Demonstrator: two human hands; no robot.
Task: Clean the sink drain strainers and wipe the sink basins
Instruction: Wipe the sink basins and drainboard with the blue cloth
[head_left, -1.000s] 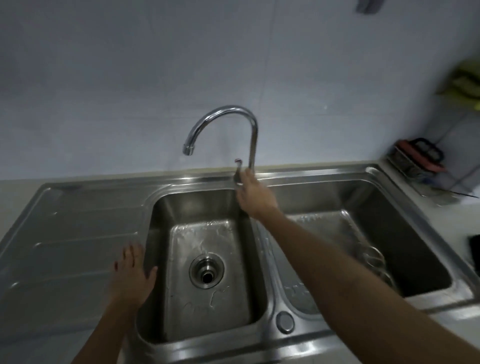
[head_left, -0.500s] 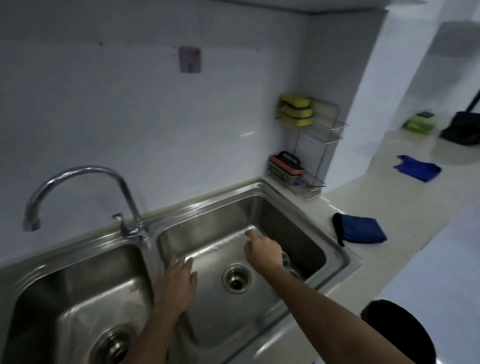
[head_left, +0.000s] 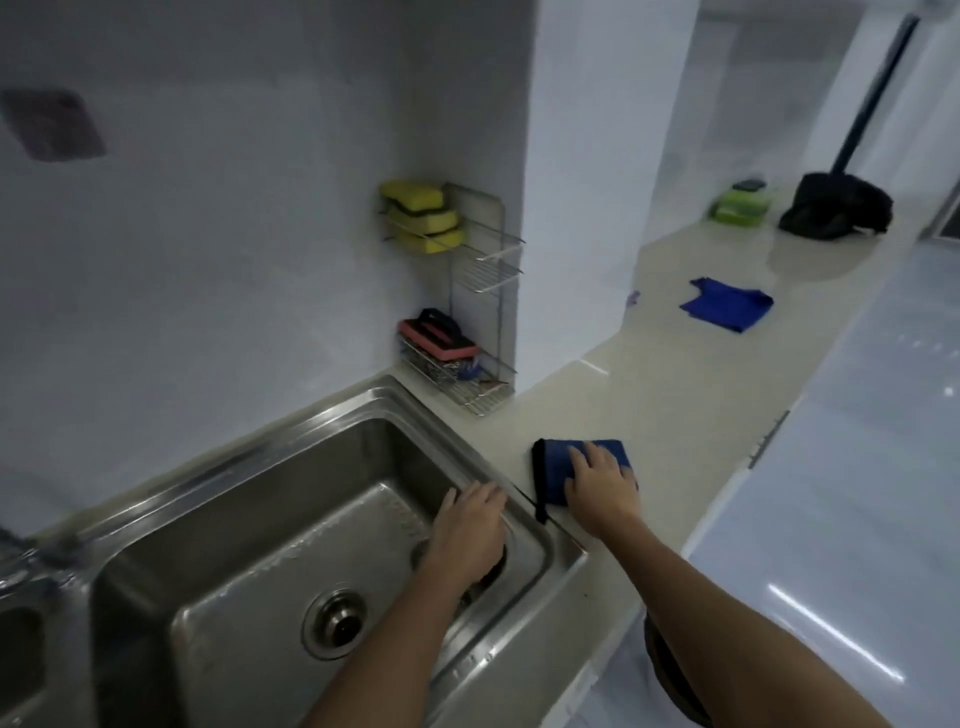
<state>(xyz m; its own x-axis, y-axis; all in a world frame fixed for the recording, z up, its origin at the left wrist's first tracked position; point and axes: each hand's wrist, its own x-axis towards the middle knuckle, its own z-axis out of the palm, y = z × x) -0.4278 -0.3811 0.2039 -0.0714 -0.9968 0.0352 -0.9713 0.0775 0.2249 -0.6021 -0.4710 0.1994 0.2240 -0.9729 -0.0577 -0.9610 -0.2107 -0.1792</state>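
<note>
My right hand (head_left: 602, 491) lies flat, fingers spread, on the blue cloth (head_left: 558, 470) on the counter (head_left: 675, 395) at the sink's (head_left: 363, 415) three o'clock, while my left hand (head_left: 467, 535), open, hovers over the basin with the drain (head_left: 335, 623) at its seven o'clock.

A home kitchen — a stainless steel sink (head_left: 291, 525) is set into a pale countertop (head_left: 670, 395) against a white wall, and a wire rack (head_left: 470, 291) in the corner holds 3 yellow sponges (head_left: 423, 215) and a scrub brush (head_left: 439, 338).
</note>
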